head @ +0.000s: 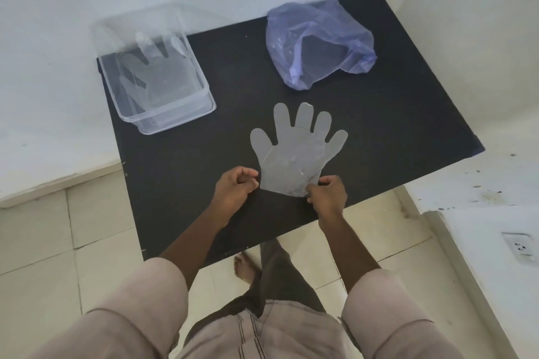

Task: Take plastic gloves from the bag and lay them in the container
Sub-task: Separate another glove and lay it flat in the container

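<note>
A clear plastic glove (294,151) lies flat on the black table (379,131), fingers pointing away from me. My right hand (328,194) pinches its cuff at the near right corner. My left hand (234,186) is curled at the cuff's left corner, fingertips touching or just beside the edge. A clear plastic container (186,114) stands at the table's far left with gloves lying flat inside. The bluish plastic bag (318,41) sits crumpled at the far right, its mouth facing me.
White walls close in on the table at the back and on both sides. Tiled floor and my bare foot (245,267) show below the table's near edge. A wall socket (520,246) is at the right.
</note>
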Motion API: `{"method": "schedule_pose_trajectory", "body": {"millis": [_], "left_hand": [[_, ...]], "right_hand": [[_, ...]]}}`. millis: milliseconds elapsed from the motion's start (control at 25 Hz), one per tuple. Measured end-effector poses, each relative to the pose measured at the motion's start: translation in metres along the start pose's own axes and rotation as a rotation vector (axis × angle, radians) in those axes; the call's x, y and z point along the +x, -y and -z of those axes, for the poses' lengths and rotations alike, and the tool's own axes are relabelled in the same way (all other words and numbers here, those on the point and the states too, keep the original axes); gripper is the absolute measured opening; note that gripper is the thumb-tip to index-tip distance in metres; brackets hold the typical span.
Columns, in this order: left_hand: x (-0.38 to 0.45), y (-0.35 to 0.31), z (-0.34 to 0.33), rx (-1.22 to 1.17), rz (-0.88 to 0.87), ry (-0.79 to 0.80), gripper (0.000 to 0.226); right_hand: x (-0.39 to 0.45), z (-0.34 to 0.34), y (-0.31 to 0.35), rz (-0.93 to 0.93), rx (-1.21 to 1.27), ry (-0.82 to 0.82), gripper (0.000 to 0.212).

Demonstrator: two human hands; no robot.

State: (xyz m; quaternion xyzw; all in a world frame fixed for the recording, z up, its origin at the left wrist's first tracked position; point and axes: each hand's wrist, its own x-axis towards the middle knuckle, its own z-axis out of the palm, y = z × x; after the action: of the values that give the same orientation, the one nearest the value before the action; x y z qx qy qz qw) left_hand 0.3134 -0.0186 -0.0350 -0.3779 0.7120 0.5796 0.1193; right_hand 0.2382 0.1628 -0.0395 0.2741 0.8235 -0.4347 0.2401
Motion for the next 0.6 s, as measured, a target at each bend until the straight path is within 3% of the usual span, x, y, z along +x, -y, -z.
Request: {"method": "schedule_pose_trajectory", "body": {"millis": [120,280,360,480,600], "left_hand": [[-0.004,0.017,-0.006,0.306,-0.19,-0.143,0.052],[-0.01,0.021,-0.022,0.494,-0.355,-0.133,0.069],[-0.009,0.012,-0.029,0.457,-0.38,-0.162,0.064],[-0.001,-0.002,-0.036,0.382,-0.452,-0.22,0.035],[0.009,-0.015,-0.034,0.366,-0.454,-0.195,0.013]], "right_hand": [[-0.008,0.006,0.009,-0.181,0.349,0.051,0.02],[-0.015,0.021,0.027,-0.276,0.547,0.159,0.009],[-0.016,0.027,0.032,-0.317,0.593,0.205,0.006],[-0.01,0.035,0.034,-0.318,0.603,0.231,0.012],[0.003,0.041,0.017,-0.075,0.482,0.165,0.043]]}}
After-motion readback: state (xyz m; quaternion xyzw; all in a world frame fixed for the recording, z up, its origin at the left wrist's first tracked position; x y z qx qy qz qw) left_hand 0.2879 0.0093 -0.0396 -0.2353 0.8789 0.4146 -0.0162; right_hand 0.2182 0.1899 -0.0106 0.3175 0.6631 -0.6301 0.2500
